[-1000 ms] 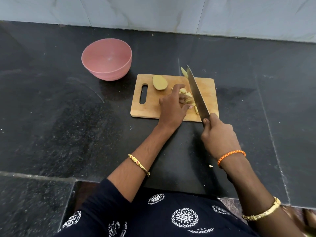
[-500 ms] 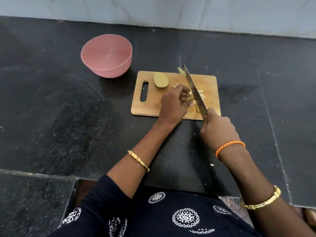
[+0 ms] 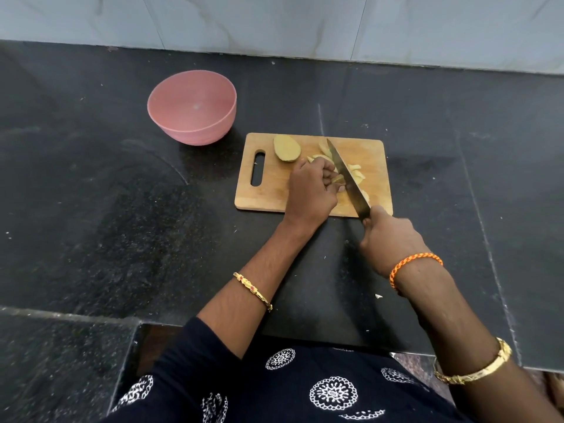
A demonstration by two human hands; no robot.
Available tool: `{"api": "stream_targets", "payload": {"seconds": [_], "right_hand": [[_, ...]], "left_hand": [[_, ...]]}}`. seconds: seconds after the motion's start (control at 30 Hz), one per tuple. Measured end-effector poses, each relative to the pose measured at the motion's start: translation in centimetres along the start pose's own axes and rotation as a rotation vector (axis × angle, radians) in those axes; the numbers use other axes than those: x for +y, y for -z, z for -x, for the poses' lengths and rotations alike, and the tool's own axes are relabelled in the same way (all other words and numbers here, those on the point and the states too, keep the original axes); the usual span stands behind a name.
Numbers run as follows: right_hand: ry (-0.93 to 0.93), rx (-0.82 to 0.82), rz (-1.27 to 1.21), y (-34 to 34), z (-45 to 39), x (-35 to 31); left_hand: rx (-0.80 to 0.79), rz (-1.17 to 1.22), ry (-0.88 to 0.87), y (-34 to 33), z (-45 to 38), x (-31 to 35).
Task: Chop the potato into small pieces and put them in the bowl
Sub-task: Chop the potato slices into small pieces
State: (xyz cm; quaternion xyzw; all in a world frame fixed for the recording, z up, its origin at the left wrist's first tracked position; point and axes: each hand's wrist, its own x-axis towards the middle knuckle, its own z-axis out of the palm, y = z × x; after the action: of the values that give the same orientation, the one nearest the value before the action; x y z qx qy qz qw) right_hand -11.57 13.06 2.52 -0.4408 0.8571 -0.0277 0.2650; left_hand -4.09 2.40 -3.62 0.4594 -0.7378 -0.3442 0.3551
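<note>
A wooden cutting board (image 3: pixel 374 154) lies on the black counter. A potato half (image 3: pixel 286 148) sits cut side down at the board's back left. My left hand (image 3: pixel 311 190) holds a bunch of potato strips (image 3: pixel 337 179) with curled fingers on the board. My right hand (image 3: pixel 389 241) grips the handle of a knife (image 3: pixel 348 178), whose blade lies diagonally across the strips, right beside my left fingers. Loose cut pieces (image 3: pixel 355 172) lie to the right of the blade. A pink bowl (image 3: pixel 192 106) stands empty to the back left of the board.
The black stone counter (image 3: pixel 91 178) runs to a grey tiled wall (image 3: pixel 274 22) at the back. A small potato scrap (image 3: pixel 378 296) lies on the counter near my right wrist. The counter's front edge is just before my body.
The knife blade has come down lower onto the strips and my right hand has dropped with it. My left hand stays on the strips. More cut pieces lie to the right of the blade.
</note>
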Motion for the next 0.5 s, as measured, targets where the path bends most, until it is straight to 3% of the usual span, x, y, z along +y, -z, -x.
{"api": "stream_targets", "payload": {"seconds": [0.5], "right_hand": [[-0.011, -0.099, 0.009, 0.6, 2.2, 2.3]], "left_hand": [[-0.019, -0.014, 0.026, 0.2, -0.5, 0.1]]}}
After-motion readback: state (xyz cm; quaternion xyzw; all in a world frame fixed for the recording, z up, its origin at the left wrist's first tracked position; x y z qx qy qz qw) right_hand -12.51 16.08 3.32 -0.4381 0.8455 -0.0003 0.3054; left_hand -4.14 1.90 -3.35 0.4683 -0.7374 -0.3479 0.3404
